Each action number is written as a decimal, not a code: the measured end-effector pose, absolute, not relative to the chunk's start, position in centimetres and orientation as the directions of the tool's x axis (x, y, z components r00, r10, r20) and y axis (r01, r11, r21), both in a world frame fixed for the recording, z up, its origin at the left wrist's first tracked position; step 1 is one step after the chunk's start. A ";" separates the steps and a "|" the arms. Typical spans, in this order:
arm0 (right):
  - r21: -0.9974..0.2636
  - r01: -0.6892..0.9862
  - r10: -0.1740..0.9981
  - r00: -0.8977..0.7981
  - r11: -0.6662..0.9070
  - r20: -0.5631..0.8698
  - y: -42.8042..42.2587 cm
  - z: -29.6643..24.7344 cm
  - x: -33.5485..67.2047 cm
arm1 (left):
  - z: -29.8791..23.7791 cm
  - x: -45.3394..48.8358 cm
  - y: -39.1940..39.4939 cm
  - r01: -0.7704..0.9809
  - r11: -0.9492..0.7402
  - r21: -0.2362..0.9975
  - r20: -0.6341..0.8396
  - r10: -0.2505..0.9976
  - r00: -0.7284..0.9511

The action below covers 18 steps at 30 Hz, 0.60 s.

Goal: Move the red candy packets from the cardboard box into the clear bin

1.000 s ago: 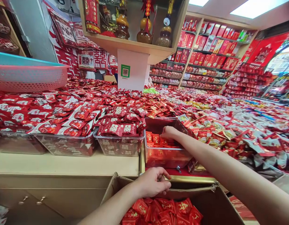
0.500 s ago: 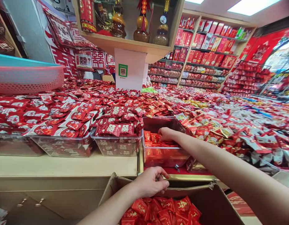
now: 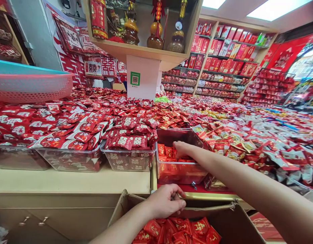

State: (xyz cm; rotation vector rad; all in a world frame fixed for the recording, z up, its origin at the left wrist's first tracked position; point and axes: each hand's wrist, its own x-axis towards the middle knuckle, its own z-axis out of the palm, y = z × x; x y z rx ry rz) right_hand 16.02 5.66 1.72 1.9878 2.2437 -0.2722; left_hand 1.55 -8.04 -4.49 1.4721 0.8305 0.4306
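Note:
My right hand (image 3: pixel 181 149) reaches into a clear plastic bin (image 3: pixel 183 174) of small red packets (image 3: pixel 168 153) with gold print. Its fingers point down, bent and close together, against the packets; what they hold, if anything, is hidden. Several packets stand in neat rows at the bin's left side. Over the near bin edge, above a cardboard box (image 3: pixel 222 211), hovers my left hand (image 3: pixel 168 201). Its fingers are loosely curled, with thumb and index finger apart and nothing visible between them. Loose red packets (image 3: pixel 176 230) of similar look fill the box below it.
Left of my bin stand clear bins heaped with dark red packets (image 3: pixel 131 134) and red-and-white packets (image 3: pixel 82 134). Mixed packets (image 3: pixel 229 145) spread to the right. A pink basket (image 3: pixel 31 88) sits far left. A display cabinet (image 3: pixel 138 51) overhangs the middle.
My right hand has lifted slightly, its fingers now pointing more steeply down at the packets. The left hand keeps nearly the same place and pose. The view has shifted a little.

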 end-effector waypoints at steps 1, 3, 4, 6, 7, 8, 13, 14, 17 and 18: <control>-0.029 0.992 0.969 -0.123 0.120 -0.215 5.7 1.5 16.1 | -4.5 1.6 -8.0 0.226 0.090 0.970 -0.221 0.713 0.666; 0.004 0.991 0.970 -0.127 0.131 -0.207 5.8 1.0 16.4 | -4.5 1.6 -8.0 0.220 0.083 0.972 -0.213 0.708 0.673; 0.019 0.990 0.970 -0.131 0.138 -0.203 5.9 0.8 16.5 | -4.6 1.6 -8.0 0.216 0.081 0.973 -0.209 0.706 0.676; 0.044 0.987 0.970 -0.144 0.155 -0.195 6.1 0.5 16.7 | -4.6 1.6 -8.0 0.210 0.079 0.974 -0.204 0.705 0.679; 0.054 0.985 0.970 -0.151 0.165 -0.193 6.2 0.4 16.8 | -4.6 1.6 -8.0 0.210 0.076 0.975 -0.201 0.706 0.679; 0.064 0.983 0.969 -0.159 0.174 -0.190 6.3 0.3 16.8 | -4.7 1.6 -8.0 0.212 0.072 0.975 -0.200 0.707 0.679; 0.104 0.973 0.963 -0.185 0.208 -0.193 6.7 0.5 16.8 | -5.1 1.6 -7.9 0.209 0.066 0.976 -0.193 0.709 0.678; 0.105 0.972 0.962 -0.186 0.210 -0.202 6.7 0.7 16.7 | -5.2 1.6 -7.9 0.207 0.069 0.976 -0.194 0.709 0.678; 0.090 0.975 0.951 -0.174 0.203 -0.254 6.7 1.4 16.8 | -5.3 1.5 -7.8 0.210 0.075 0.975 -0.201 0.707 0.678; 0.079 0.977 0.946 -0.168 0.196 -0.278 6.7 1.6 16.9 | -5.3 1.5 -7.8 0.212 0.078 0.974 -0.204 0.707 0.677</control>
